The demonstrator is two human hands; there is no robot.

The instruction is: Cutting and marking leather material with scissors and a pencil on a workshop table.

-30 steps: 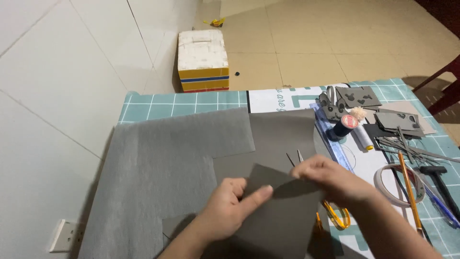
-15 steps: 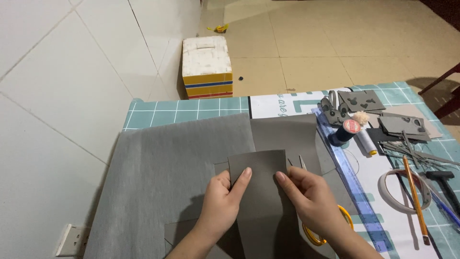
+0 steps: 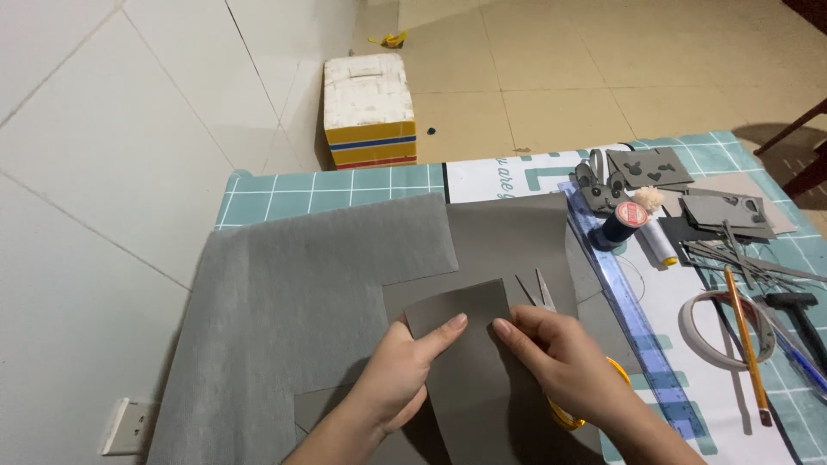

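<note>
In the lower middle of the frame, the left hand [image 3: 398,375] lies flat on a dark grey sheet piece [image 3: 461,344], with the fingers spread and the thumb pressing on its top surface. The right hand [image 3: 560,357] is just beside it, on the right edge of the same piece; its fingers are pressed on the sheet and it grips nothing. The piece lies on a bigger grey sheet [image 3: 517,241], which rests partly on a light grey fabric [image 3: 293,301] at the left. The scissors [image 3: 538,293] lie under the right hand: the blades show above the fingers and a yellow handle shows below the wrist. A blue ruler [image 3: 624,301] lies diagonally right of the hands. Further right are a tape roll [image 3: 719,331], a pencil [image 3: 745,344] and a dark thread spool [image 3: 622,226]. In the upper middle, a white foam box [image 3: 369,108] stands on the floor.
</note>
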